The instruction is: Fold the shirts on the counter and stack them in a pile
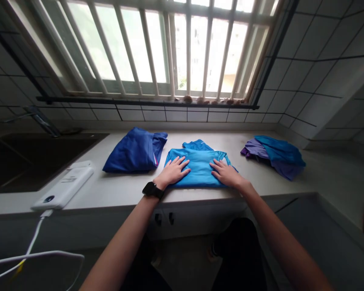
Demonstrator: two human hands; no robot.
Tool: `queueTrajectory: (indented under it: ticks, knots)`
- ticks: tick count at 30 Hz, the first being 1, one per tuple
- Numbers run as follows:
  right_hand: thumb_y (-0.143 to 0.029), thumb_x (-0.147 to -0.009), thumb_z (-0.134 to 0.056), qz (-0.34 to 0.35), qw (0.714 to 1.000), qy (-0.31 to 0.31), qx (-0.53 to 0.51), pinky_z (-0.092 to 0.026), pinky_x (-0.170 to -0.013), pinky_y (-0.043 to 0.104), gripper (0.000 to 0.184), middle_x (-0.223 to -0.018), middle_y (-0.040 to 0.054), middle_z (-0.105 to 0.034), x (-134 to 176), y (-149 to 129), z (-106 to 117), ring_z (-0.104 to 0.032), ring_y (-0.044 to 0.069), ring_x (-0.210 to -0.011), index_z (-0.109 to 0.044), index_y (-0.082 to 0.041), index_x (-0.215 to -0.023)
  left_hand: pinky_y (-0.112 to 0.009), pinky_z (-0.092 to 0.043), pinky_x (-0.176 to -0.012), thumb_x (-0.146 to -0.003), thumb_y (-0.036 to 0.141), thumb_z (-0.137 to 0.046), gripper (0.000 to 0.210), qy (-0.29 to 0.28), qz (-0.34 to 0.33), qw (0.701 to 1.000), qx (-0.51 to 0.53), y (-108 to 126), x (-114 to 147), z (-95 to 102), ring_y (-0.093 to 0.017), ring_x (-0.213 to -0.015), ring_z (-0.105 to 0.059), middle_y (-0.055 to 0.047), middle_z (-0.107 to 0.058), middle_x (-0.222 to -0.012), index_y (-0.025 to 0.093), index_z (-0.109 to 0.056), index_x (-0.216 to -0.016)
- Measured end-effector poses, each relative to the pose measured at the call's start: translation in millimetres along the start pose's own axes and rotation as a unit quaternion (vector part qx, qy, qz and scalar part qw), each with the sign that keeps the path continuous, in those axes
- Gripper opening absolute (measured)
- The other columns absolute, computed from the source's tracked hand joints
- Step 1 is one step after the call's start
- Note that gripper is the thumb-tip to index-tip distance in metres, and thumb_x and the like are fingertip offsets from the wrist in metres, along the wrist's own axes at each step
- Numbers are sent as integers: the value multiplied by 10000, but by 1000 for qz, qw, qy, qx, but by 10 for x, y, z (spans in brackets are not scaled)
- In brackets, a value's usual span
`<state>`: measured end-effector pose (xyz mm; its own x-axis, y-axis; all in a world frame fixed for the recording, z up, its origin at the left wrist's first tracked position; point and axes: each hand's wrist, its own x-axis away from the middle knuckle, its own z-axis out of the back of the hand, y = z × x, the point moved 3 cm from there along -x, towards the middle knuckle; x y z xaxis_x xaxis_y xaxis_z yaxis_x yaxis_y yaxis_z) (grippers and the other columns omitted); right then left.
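Note:
A light blue garment lies folded into a flat rectangle on the white countertop. My left hand, with a black watch on the wrist, rests flat on its left part, fingers spread. On the right part lies my right hand, palm down with its fingers apart. Part of a blue cloth sticks out behind the folded garment. To the left sits a dark blue folded garment. A loose pile of purple and teal clothes lies to the right.
A dark sink with a tap is at the left. Near it stands a white power bank with a white cable. Behind the counter is a barred window; small round objects line its ledge.

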<state>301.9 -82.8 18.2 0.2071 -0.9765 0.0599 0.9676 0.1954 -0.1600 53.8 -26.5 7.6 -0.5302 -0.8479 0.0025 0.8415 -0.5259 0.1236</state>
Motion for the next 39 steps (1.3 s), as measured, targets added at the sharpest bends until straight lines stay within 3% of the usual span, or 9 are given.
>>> queueTrajectory:
  ticks: [10, 15, 19, 24, 29, 31, 33, 36, 39]
  knots:
    - [-314, -1063, -457, -39, 994, 75, -70, -473, -1116, 359, 338, -1407, 134, -656, -73, 238, 78, -638, 251, -1275, -665, -186, -1297, -507, -471, -1105, -1020, 521, -508, 544, 14, 17, 1000, -1, 108, 171, 173, -365, -1406, -524, -143, -530, -1571, 261, -568, -1493]
    - [-382, -1038, -497, -191, 961, 178, -90, -464, -1103, 404, 493, -1472, 210, -579, -461, 232, 221, -583, 319, -1339, -545, -136, -1462, -405, -495, -1060, -904, 504, -693, 596, 92, 97, 990, 40, -175, -183, 343, -338, -1305, -602, -200, -650, -1374, 139, -612, -1368]
    - [-507, -949, -645, -243, 951, 146, -126, -485, -1058, 395, 717, -1419, 241, -629, -792, 249, 242, -598, 357, -1331, -499, -91, -1515, -331, -536, -913, -740, 418, -818, 436, 56, 56, 989, 128, -372, -490, 418, -298, -1071, -700, -118, -762, -1105, 163, -712, -1076]
    - [-314, -888, -672, -169, 965, 126, -158, -497, -998, 323, 253, -1171, 136, -753, -1007, 249, 276, -683, 280, -1159, -758, -179, -1085, -315, -523, -790, -757, 314, -711, 136, 106, 15, 982, 153, -440, -613, 566, -246, -861, -678, -52, -710, -836, 194, -649, -776]
    - [-348, -844, -640, -6, 906, 321, -276, -469, -1050, 422, 131, -1180, 125, -701, -503, 248, 481, -631, 286, -1156, -663, -219, -848, -309, -513, -848, -779, 123, -602, 94, 183, -138, 963, 140, -101, -78, 703, -199, -906, -651, -50, -688, -972, 204, -601, -827]
    - [-440, -857, -647, 130, 888, 275, -345, -481, -1007, 414, 221, -1173, 96, -702, -103, 279, 539, -629, 281, -1119, -616, -226, -812, -306, -501, -843, -808, 78, -585, 136, 193, -191, 957, 106, 120, 331, 666, -188, -888, -636, -38, -673, -943, 209, -573, -840]
    - [-563, -909, -601, 200, 891, 128, -387, -511, -860, 375, 370, -977, 61, -712, 297, 336, 541, -644, 249, -912, -632, -211, -798, -321, -497, -861, -819, 65, -614, 160, 182, -236, 952, 73, 346, 727, 547, -189, -888, -634, -35, -683, -971, 211, -561, -858]
    - [-639, -973, -530, 189, 911, -26, -367, -519, -786, 349, 496, -850, 47, -708, 734, 395, 516, -646, 229, -811, -705, -195, -836, -327, -507, -846, -823, 46, -638, 235, 167, -231, 955, 79, 572, 1085, 311, -194, -865, -645, -19, -691, -939, 212, -581, -978]
    - [-662, -902, -668, 175, 939, -23, -296, -523, -1001, 397, 520, -1210, 99, -738, 872, 262, 458, -666, 296, -1151, -741, -218, -1163, -360, -528, -873, -854, 93, -664, 264, 152, -191, 965, 95, 648, 1113, 145, -225, -921, -671, -40, -709, -998, 213, -602, -1081]
